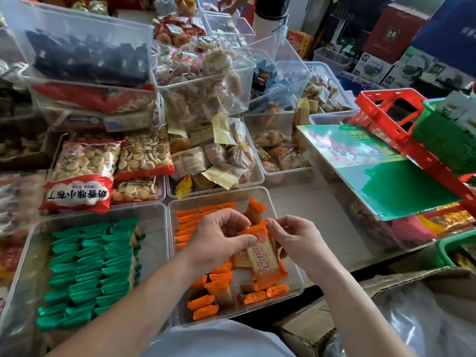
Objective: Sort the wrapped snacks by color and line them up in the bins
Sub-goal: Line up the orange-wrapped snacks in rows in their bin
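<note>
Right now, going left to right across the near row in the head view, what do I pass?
In order: green-wrapped snacks → left hand → orange-wrapped pack, gripped by both hands → right hand → green basket at the right edge.

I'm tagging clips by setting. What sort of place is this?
Probably a small snack shop or its stockroom: clear bins full of wrapped snacks cover the counter, a red basket sits to the right, and boxed goods are stacked behind.
</note>
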A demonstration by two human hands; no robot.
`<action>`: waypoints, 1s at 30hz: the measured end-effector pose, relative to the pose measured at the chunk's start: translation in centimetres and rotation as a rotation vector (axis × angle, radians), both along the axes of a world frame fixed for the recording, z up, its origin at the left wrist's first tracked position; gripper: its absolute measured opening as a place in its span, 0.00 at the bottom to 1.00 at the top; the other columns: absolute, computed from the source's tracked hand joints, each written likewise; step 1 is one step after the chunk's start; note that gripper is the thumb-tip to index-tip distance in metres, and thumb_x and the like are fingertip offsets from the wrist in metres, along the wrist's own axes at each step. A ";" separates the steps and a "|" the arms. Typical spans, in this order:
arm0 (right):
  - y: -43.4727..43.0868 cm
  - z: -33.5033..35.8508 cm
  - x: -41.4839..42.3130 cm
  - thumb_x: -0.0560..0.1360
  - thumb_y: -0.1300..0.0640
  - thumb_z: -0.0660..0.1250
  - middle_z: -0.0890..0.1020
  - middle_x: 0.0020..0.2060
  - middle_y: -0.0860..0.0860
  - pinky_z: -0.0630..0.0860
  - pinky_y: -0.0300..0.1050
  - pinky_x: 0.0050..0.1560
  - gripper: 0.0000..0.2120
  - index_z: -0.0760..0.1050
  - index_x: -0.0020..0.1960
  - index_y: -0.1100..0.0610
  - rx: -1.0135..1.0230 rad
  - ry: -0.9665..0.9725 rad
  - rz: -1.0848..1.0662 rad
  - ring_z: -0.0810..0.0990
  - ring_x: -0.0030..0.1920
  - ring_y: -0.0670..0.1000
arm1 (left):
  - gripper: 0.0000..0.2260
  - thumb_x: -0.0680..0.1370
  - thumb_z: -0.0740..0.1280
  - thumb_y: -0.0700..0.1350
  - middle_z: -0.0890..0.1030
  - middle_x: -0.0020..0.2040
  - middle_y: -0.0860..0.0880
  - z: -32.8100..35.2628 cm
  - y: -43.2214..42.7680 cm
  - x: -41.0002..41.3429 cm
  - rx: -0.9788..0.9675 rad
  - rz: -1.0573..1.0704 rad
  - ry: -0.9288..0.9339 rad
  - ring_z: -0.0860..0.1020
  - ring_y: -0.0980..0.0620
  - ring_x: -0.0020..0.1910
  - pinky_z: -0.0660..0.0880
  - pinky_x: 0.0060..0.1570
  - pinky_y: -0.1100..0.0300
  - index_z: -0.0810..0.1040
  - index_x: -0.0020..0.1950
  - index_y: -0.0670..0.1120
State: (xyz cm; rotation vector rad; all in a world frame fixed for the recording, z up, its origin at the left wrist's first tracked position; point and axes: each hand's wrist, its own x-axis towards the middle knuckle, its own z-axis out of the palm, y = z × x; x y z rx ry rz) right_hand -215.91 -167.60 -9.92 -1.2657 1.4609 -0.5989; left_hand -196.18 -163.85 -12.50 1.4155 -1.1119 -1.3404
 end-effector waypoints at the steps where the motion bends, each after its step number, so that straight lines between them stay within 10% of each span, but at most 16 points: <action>1: -0.1 0.0 -0.1 0.79 0.44 0.71 0.86 0.36 0.53 0.78 0.45 0.34 0.16 0.84 0.45 0.57 0.007 -0.017 -0.001 0.81 0.34 0.47 | 0.13 0.68 0.84 0.40 0.86 0.45 0.44 0.0 -0.4 -0.3 0.002 0.008 0.002 0.83 0.51 0.43 0.85 0.49 0.47 0.84 0.48 0.47; 10: -0.8 -2.8 -2.6 0.74 0.50 0.78 0.87 0.39 0.46 0.85 0.45 0.38 0.08 0.81 0.50 0.44 -0.028 0.152 -0.133 0.86 0.40 0.46 | 0.03 0.80 0.73 0.47 0.84 0.45 0.50 -6.6 -3.7 -3.8 0.156 -0.083 -0.395 0.82 0.53 0.46 0.81 0.52 0.51 0.82 0.50 0.49; 15: -1.1 -4.4 -4.9 0.76 0.48 0.77 0.88 0.42 0.47 0.86 0.46 0.43 0.07 0.82 0.52 0.46 0.043 0.003 -0.264 0.87 0.44 0.48 | 0.15 0.81 0.65 0.48 0.80 0.66 0.45 -11.5 -4.4 -7.2 0.349 -0.484 -0.805 0.76 0.42 0.68 0.73 0.66 0.54 0.76 0.68 0.49; 22: -1.2 -4.8 -6.9 0.80 0.51 0.72 0.88 0.46 0.53 0.87 0.53 0.48 0.09 0.79 0.60 0.45 0.140 -0.201 -0.295 0.89 0.46 0.53 | 0.27 0.75 0.69 0.37 0.73 0.68 0.42 -13.9 -5.2 -8.5 0.367 -0.743 -1.159 0.72 0.38 0.69 0.71 0.68 0.45 0.66 0.73 0.45; 30: -1.4 -5.4 -7.6 0.79 0.51 0.73 0.87 0.45 0.54 0.86 0.57 0.51 0.06 0.79 0.54 0.41 0.083 -0.142 -0.295 0.87 0.48 0.56 | 0.24 0.74 0.70 0.52 0.78 0.62 0.46 -11.2 -5.0 -8.2 0.214 -0.734 -1.161 0.77 0.40 0.63 0.78 0.59 0.44 0.70 0.67 0.49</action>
